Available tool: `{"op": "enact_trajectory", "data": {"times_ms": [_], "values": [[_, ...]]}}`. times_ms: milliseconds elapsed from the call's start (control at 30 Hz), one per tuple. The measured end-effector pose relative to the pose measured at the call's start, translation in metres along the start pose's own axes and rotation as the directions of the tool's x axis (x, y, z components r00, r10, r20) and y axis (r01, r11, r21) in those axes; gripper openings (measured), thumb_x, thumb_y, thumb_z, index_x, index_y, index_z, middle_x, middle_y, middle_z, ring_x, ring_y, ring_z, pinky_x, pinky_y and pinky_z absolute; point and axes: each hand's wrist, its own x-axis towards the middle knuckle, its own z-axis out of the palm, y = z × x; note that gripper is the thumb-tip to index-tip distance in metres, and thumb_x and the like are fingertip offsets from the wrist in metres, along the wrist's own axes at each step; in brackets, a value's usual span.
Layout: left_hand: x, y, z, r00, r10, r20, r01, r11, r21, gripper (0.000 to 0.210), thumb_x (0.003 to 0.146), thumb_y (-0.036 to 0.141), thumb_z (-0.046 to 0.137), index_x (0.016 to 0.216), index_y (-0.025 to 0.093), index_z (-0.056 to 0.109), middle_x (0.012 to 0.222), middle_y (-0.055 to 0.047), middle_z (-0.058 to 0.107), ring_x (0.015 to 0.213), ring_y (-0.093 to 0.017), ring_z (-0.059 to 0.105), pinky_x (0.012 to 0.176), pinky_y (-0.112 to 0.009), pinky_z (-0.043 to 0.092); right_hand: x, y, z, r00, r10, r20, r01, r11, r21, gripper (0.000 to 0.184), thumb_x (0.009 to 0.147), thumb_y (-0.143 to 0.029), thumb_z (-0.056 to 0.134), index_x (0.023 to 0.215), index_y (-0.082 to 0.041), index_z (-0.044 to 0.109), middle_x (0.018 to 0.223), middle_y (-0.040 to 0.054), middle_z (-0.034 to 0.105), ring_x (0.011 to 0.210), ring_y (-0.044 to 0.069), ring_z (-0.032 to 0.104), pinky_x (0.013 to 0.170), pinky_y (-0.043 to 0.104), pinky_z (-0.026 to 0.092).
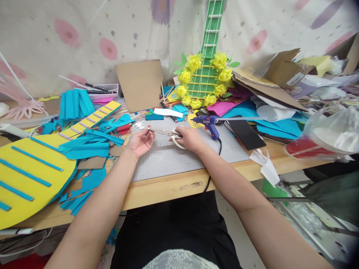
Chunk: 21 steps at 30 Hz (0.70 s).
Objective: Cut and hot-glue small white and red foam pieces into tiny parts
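Observation:
My right hand is closed round the handles of a pair of scissors with pale grips, its blades pointing left. At the blade tips, the thumb and forefinger of my left hand pinch something small and whitish, too small to name. Just behind that hand, several little white strips lie on the grey cutting mat. To the right of the scissors a blue glue gun rests on the mat, a long clear glue stick poking out of its back.
A yellow guitar-shaped cutout with blue strips lies at left among blue paper scraps. A green guitar shape with yellow paper flowers stands at the back. A black phone and a bagged red-and-white tub are at right.

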Motion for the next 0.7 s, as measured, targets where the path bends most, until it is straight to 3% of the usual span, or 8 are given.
{"op": "enact_trajectory", "data": {"times_ms": [400, 700], "values": [[-0.0010, 0.0000, -0.0011, 0.999, -0.043, 0.021, 0.044, 0.999, -0.018, 0.022, 0.087, 0.009, 0.043, 0.090, 0.013, 0.064, 0.063, -0.002, 0.055, 0.058, -0.004, 0.056, 0.051, -0.008, 0.049, -0.0010, 0.0031, -0.0008, 1.000, -0.031, 0.004, 0.031, 0.998, 0.046, 0.027, 0.079, -0.047, 0.057, 0.080, -0.020, 0.056, 0.080, 0.0047, 0.066, 0.070, 0.016, 0.054, 0.060, 0.026, 0.026], [-0.0021, -0.0006, 0.0017, 0.998, -0.058, -0.016, 0.057, 0.998, -0.040, 0.021, 0.087, 0.010, 0.043, 0.079, 0.012, 0.062, 0.062, -0.002, 0.054, 0.057, -0.005, 0.055, 0.050, -0.008, 0.049, -0.0005, 0.0062, -0.0060, 0.998, -0.059, -0.025, 0.058, 0.997, -0.058, 0.029, 0.080, -0.049, 0.054, 0.082, -0.020, 0.057, 0.085, 0.0071, 0.067, 0.075, 0.019, 0.056, 0.059, 0.027, 0.024]]}}
